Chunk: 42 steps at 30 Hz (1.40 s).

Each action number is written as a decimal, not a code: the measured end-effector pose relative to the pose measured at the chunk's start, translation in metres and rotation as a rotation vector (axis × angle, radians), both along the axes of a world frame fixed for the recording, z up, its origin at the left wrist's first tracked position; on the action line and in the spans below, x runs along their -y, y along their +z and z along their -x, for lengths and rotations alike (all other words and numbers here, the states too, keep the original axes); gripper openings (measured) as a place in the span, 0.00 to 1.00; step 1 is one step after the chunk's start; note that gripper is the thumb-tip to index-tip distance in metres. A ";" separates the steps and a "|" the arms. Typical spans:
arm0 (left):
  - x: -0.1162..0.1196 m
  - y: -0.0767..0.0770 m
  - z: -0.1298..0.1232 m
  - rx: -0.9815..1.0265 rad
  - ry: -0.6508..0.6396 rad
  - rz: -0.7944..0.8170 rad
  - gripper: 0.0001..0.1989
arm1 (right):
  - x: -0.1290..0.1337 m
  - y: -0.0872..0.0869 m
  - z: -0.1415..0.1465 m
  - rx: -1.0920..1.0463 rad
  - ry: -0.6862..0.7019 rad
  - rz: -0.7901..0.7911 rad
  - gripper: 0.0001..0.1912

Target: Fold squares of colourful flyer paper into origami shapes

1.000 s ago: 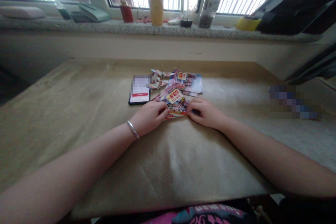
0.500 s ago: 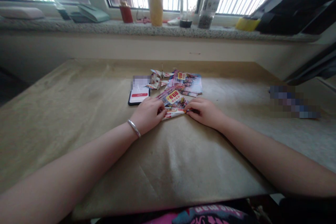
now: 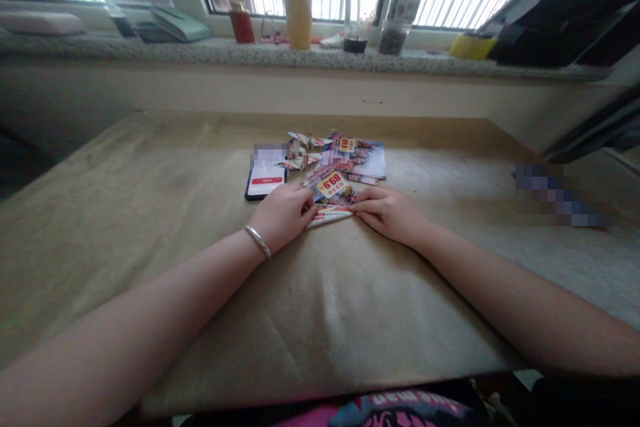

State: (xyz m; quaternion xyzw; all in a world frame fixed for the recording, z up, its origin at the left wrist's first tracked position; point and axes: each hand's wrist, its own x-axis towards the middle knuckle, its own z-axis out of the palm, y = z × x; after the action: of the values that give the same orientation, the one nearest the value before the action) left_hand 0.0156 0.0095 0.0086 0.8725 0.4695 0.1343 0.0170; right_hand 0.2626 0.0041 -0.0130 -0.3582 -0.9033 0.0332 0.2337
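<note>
A printed paper flyer with a yellow price patch lies on the table, its near edge folded over into a pale strip. My left hand, with a silver bangle at the wrist, is closed on the flyer's left edge. At the right end of the fold, my right hand pinches the paper between thumb and fingers. Just beyond my left hand lies a phone with a lit screen. Two folded paper cranes stand behind the flyer, beside a stack of similar flyers.
A tan cover lies over the table. Farther right lies a blurred-out flat item. The stone windowsill behind holds a red bottle, a tall yellow cylinder, clear containers and a black bag.
The folded strip lies flatter along the near edge. My right fingers are pressed closer together on its right end; both hands stay in nearly the same place.
</note>
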 end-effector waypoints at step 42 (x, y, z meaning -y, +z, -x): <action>0.014 0.002 0.003 -0.271 -0.264 -0.313 0.15 | 0.002 0.003 0.002 0.175 -0.038 -0.149 0.16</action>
State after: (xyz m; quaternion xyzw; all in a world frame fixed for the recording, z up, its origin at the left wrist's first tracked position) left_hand 0.0126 -0.0049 0.0109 0.9284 0.3228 0.0837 -0.1642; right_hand 0.2605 0.0017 -0.0105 -0.3586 -0.9132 -0.0698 0.1808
